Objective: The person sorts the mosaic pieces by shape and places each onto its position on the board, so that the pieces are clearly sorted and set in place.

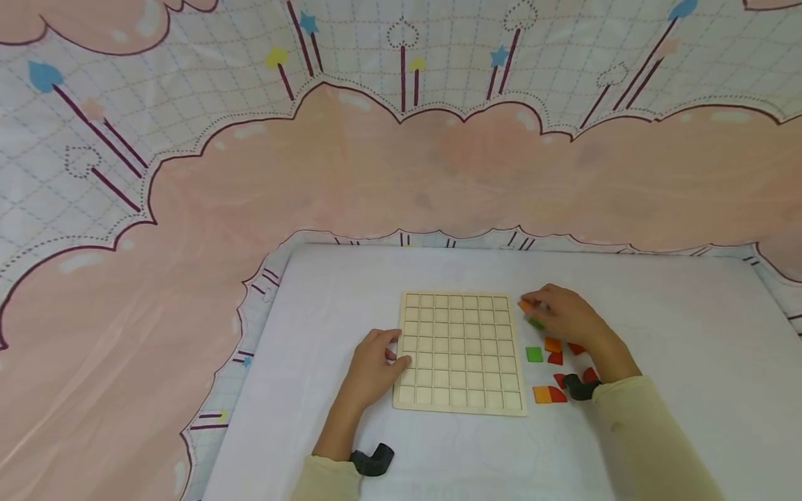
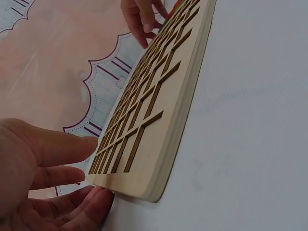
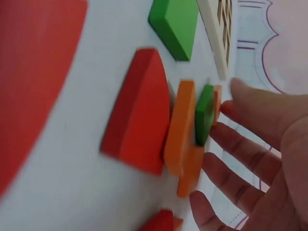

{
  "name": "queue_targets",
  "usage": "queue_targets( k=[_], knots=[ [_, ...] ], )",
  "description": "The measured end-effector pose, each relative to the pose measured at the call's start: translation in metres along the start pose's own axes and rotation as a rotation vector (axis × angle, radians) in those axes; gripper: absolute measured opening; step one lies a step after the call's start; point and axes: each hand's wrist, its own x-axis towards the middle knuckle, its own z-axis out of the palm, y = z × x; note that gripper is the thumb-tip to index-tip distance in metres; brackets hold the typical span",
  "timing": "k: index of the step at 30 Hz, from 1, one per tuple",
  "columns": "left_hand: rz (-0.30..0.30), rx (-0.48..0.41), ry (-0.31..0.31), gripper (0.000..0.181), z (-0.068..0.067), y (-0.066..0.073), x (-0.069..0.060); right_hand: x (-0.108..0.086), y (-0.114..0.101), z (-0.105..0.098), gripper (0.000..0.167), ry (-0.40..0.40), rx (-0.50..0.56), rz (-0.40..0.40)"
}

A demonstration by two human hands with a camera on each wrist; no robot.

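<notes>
A pale wooden board (image 1: 460,353) with a grid of square recesses lies on the white table. My left hand (image 1: 376,369) is at its left edge, fingertips touching the rim and thumb over the corner of the grid; the left wrist view shows these fingers (image 2: 62,149) spread along the edge. Beyond the board's right side, my right hand (image 1: 567,316) reaches down to an orange piece (image 1: 525,306), thumb and index finger beside it. A green piece (image 3: 204,115) lies close by, partly under that hand in the head view.
Right of the board lie a green tile (image 1: 534,355), an orange tile (image 1: 553,344), a yellow-orange tile (image 1: 541,394) and several red curved-edged pieces (image 1: 557,395). Black wrist devices (image 1: 373,460) sit at both cuffs. A patterned pink cloth (image 1: 376,181) hangs behind the table.
</notes>
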Motion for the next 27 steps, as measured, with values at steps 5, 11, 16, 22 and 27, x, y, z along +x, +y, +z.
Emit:
queue_targets(
  k=[5, 11, 16, 22, 27],
  knots=[
    [0.026, -0.015, -0.049, 0.057, 0.002, 0.001, 0.0, 0.004, 0.0, 0.002, 0.033, 0.019, 0.001, 0.043],
    [0.088, -0.021, -0.062, 0.053, 0.0, -0.006, 0.005, 0.008, -0.002, 0.002, 0.028, 0.0, 0.052, 0.109],
    [0.129, 0.041, -0.056, 0.049, -0.004, -0.012, 0.014, 0.01, -0.004, 0.002, 0.025, -0.006, 0.074, 0.149],
    [0.167, 0.142, -0.076, 0.052, -0.007, -0.017, 0.019, 0.008, -0.008, 0.002, 0.019, 0.013, 0.098, 0.148],
    [0.222, 0.198, -0.084, 0.056, -0.009, -0.024, 0.021, 0.008, -0.017, 0.003, 0.018, 0.11, 0.207, 0.086]
  ],
)
